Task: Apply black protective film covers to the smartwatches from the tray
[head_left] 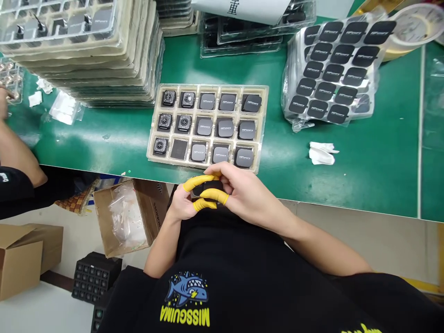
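Two hands together before the body, left hand (183, 201) and right hand (239, 187), both pinched around one small dark piece (212, 185), mostly covered by fingers in yellow finger cots (197, 183); exact placing of the hidden fingers impossible to tell. Location of the grip: at the near edge of the green table (287, 157) — hence, in judgement, a risk of a drop toward lap or floor, with a slip of the cots during a change of hold as likely cause. Below and left of the left hand, an open carton (151, 203) with crumpled clear plastic; possible loss of a fallen piece among the folds.

Just beyond the hands, a pale tray (261, 130), near rim close to the right hand; possible jolt from a hasty lift of the knuckles. In its pockets: nine dark printed squares (225, 127) ahead and to the right, five watch-like pieces (164, 121) toward the left, one flat dark square (179, 149) in the remaining pocket.

Farther right of the hands, white scraps (322, 153), then a pile of printed sheets (325, 91). Farther left, a tall stack of trays (138, 69) — uneven at the edges, therefore liable to shift if bumped.
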The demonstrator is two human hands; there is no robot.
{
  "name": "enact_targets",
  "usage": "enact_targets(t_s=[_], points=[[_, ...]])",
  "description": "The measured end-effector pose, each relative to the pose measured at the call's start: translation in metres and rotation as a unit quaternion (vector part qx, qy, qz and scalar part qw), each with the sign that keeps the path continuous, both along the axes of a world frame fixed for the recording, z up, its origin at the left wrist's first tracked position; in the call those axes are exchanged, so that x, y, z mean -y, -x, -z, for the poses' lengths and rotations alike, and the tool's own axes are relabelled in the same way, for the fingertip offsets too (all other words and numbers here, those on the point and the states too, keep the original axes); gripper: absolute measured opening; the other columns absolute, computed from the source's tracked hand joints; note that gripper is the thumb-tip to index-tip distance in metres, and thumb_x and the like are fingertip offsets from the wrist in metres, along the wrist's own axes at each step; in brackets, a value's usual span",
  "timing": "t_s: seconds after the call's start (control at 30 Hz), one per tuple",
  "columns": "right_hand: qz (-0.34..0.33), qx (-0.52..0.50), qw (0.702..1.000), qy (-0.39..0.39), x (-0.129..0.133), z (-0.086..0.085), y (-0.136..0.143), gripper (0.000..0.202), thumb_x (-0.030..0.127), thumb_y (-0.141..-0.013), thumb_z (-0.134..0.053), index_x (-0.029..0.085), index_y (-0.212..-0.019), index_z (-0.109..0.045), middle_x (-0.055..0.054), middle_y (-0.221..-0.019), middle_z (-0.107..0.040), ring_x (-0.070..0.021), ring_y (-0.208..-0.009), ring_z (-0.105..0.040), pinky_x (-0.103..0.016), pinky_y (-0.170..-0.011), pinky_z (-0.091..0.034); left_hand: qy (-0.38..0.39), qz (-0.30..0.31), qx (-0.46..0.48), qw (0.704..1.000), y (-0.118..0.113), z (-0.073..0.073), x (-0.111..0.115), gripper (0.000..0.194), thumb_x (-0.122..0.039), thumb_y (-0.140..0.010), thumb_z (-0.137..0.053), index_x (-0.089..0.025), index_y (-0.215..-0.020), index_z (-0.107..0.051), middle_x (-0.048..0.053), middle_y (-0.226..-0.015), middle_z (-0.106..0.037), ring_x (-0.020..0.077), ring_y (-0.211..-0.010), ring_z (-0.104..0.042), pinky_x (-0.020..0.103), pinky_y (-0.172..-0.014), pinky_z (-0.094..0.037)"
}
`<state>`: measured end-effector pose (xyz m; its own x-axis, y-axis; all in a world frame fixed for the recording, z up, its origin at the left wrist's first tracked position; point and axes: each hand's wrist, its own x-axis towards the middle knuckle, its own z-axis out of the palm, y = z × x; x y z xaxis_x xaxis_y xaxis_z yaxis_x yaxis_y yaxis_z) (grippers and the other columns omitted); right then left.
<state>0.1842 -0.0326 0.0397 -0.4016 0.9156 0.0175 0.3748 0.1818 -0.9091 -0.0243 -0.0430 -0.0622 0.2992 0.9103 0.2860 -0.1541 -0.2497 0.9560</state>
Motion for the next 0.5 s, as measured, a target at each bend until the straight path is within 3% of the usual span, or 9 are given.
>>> enact_targets(t_s=[0.1,0.2,0.3,0.4,0.5], points=[[0.020,-0.024,0.999,0.007,-0.003,0.001,0.002,0.019,0.017,-0.102,-0.066,0.025,-0.120,-0.066,-0.001,-0.096,-0.072,-0.0171,-0.077,-0.063,-0.031,-0.072,-0.051,0.037,-0.010,-0.002,0.999,0.005,-0.002,0.006,0.065,-0.046,-0.088,-0.095,-0.029,-0.148,-0.074,0.009,-0.125,-0.087,0.0243,-0.103,-0.087,0.031,-0.089,-0.072],[0.057,-0.051,0.996,-0.040,-0.016,-0.002,0.000,0.011,0.025,-0.106,-0.067,0.026,-0.115,-0.073,-0.003,-0.096,-0.072,-0.0180,-0.078,-0.062,-0.031,-0.067,-0.048,0.076,-0.038,-0.020,0.996,0.021,-0.008,0.015,0.063,-0.050,-0.094,-0.088,-0.022,-0.148,-0.073,0.010,-0.107,-0.089,0.0228,-0.083,-0.087,0.031,-0.079,-0.073],[0.089,-0.054,0.991,-0.089,-0.049,-0.004,0.008,0.011,0.032,-0.107,-0.067,0.025,-0.103,-0.074,-0.004,-0.094,-0.072,-0.0204,-0.081,-0.061,-0.033,-0.070,-0.047,0.089,-0.067,-0.015,0.994,0.041,-0.012,0.026,0.057,-0.052,-0.098,-0.083,-0.018,-0.143,-0.076,0.008,-0.089,-0.088,0.0221,-0.071,-0.086,0.031,-0.074,-0.073],[0.062,-0.003,0.992,-0.107,-0.092,0.001,0.030,0.014,0.029,-0.106,-0.064,0.024,-0.098,-0.074,-0.005,-0.093,-0.073,-0.0230,-0.087,-0.062,-0.036,-0.078,-0.047,0.095,-0.097,-0.006,0.991,0.054,-0.012,0.035,0.048,-0.049,-0.100,-0.081,-0.017,-0.136,-0.080,0.007,-0.082,-0.087,0.0218,-0.068,-0.086,0.029,-0.072,-0.073],[-0.005,0.118,0.989,-0.085,-0.119,0.011,0.056,0.020,0.024,-0.107,-0.059,0.022,-0.105,-0.078,-0.007,-0.105,-0.078,-0.0247,-0.097,-0.067,-0.036,-0.084,-0.046,0.121,-0.111,-0.023,0.986,0.058,-0.009,0.042,0.046,-0.049,-0.100,-0.080,-0.016,-0.133,-0.081,0.008,-0.083,-0.087,0.0217,-0.067,-0.085,0.029,-0.071,-0.072]])
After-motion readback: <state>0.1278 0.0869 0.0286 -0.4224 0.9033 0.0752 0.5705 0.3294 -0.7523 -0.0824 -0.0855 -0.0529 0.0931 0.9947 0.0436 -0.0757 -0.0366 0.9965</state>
